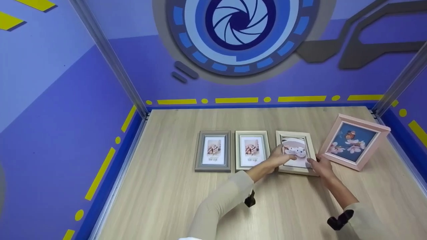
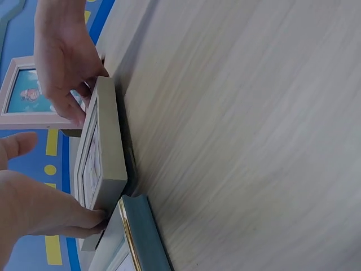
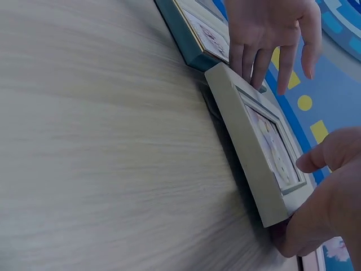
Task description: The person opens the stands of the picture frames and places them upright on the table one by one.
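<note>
A cream photo frame (image 1: pixel 298 150) with a picture of two small white figures lies face up between my hands. My right hand (image 1: pixel 323 167) grips its near right corner, thumb over the front border and fingers beneath the edge. Along the opposite side, my left hand (image 1: pixel 277 158) touches the frame with extended fingers; its thumb (image 3: pixel 310 45) stands apart from the frame in the right wrist view. A dark gap shows under the frame's near edge. Left of it lies a silver-edged photo frame (image 1: pixel 252 150), partly covered by my left hand and forearm.
A grey photo frame (image 1: pixel 212 151) lies at the left end of the row. At the right, a pink photo frame (image 1: pixel 355 145) stands tilted, showing a bird and blossoms. Blue-purple walls (image 1: pixel 133 70) enclose the wooden tabletop (image 1: pixel 160 186) at the back and sides.
</note>
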Tool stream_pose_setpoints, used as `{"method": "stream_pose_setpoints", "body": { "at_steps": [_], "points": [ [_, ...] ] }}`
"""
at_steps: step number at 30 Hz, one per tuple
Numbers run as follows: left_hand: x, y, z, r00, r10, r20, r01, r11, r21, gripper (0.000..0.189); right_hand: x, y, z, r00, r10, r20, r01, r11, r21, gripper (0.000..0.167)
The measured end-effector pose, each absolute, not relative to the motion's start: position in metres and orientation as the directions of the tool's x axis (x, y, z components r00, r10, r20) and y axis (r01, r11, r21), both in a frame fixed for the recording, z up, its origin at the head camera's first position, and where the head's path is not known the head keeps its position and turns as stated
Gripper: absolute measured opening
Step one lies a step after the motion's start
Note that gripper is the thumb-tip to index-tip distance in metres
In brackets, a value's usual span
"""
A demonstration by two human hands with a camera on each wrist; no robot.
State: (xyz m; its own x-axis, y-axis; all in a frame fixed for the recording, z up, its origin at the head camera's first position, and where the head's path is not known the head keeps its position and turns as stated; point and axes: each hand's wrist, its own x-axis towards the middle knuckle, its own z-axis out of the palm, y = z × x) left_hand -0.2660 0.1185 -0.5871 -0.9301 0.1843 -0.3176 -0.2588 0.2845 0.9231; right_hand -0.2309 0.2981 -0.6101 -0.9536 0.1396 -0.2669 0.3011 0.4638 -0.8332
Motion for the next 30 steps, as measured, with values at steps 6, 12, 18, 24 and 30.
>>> {"method": "stream_pose_setpoints", "body": {
  "at_steps": [6,12,18,24,30],
  "points": [
    [-0.267,0.12,-0.587,-0.957,0.099,-0.272,-0.246,0.221,0.944,0.066,-0.231,0.299,-0.607,-0.942,0.166,-0.293,0.336,0.404,-0.851,0.06],
    [-0.269,0.118,-0.588,-0.971,-0.02,-0.238,-0.238,0.158,0.958,0.041,-0.232,0.295,-0.604,-0.934,0.241,-0.263,0.339,0.367,-0.866,0.055],
    [-0.272,0.11,-0.587,-0.959,-0.113,-0.259,-0.269,0.087,0.959,0.029,-0.231,0.291,-0.601,-0.929,0.288,-0.231,0.323,0.331,-0.887,0.051],
    [-0.278,0.105,-0.586,-0.947,-0.152,-0.283,-0.295,0.064,0.953,0.031,-0.23,0.288,-0.595,-0.933,0.271,-0.238,0.324,0.34,-0.883,0.051],
    [-0.282,0.099,-0.576,-0.936,-0.174,-0.307,-0.323,0.072,0.943,0.039,-0.23,0.282,-0.585,-0.942,0.254,-0.222,0.297,0.317,-0.901,0.052]
  ]
}}
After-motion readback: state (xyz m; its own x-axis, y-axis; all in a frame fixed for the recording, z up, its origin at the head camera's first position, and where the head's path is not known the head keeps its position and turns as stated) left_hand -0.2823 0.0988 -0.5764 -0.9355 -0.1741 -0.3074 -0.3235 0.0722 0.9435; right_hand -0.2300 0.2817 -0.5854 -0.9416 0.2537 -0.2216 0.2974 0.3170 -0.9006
